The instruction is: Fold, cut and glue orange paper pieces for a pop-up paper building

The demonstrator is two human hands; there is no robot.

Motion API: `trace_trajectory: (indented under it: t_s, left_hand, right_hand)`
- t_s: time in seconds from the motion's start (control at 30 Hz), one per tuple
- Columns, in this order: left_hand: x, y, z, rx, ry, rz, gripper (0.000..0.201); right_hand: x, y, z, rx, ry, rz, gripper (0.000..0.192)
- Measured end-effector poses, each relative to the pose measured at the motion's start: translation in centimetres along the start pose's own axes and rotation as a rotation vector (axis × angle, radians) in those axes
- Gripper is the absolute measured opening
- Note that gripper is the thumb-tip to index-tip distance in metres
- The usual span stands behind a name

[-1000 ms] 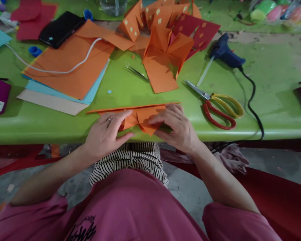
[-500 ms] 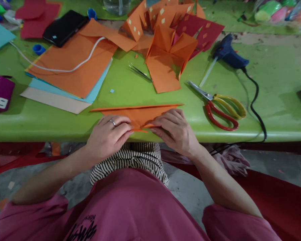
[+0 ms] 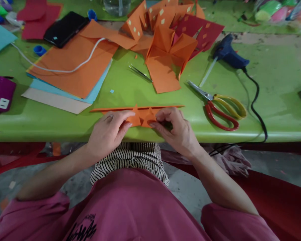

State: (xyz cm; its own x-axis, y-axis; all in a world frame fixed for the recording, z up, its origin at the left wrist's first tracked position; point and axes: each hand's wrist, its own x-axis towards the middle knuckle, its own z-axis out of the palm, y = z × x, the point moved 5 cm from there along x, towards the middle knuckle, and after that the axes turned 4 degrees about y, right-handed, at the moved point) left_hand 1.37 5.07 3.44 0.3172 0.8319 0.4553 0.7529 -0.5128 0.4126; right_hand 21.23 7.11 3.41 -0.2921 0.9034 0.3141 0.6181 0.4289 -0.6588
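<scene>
- Head view: the folded orange paper (image 3: 140,115) lay flatter half a second ago; now two small points stand up at its middle, and both hands have drawn a little closer together over it.
- The left hand (image 3: 107,132) has shifted slightly right, its ring finger still showing a band; the right hand (image 3: 175,129) has curled tighter than before.
- The paper lies at the near edge of the green table (image 3: 266,110), a long thin strip of it running out to either side of the hands.
- Just right of the right hand lie scissors (image 3: 218,107); beyond them a glue gun (image 3: 228,53) with its black cord trailing off the table edge.
- Behind the paper: tweezers (image 3: 140,72), a folded orange model (image 3: 168,57), a stack of sheets (image 3: 70,70) crossed by a white cable (image 3: 65,70), and a phone (image 3: 65,28).
- Nothing lies between the hands and the paper.
- Left fingertips (image 3: 126,122) pinch the paper's left raised point; right fingertips (image 3: 155,122) pinch the right one, both hands closed on the paper, palms partly covering its near edge.
</scene>
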Motion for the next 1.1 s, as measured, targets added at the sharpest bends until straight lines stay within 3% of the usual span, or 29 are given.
trace_trajectory:
  t_s: [0.17,0.47,0.8,1.1]
  left_hand:
    - [0.3,0.1,0.3,0.035,-0.046,0.043,0.017]
    - [0.4,-0.1,0.5,0.054,-0.093,0.087,0.029]
    - [0.4,0.4,0.8,0.136,-0.143,0.131,0.034]
    - [0.5,0.4,1.2,0.202,-0.21,0.211,0.036]
  right_hand:
    - [0.7,-0.2,0.2,-0.065,-0.138,-0.083,0.008]
    - [1.4,-0.6,0.8,-0.169,-0.274,-0.174,0.02]
    - [1.7,-1.0,1.3,-0.402,-0.206,-0.259,0.021]
    - [1.5,-1.1,1.5,-0.474,-0.161,-0.277,0.029]
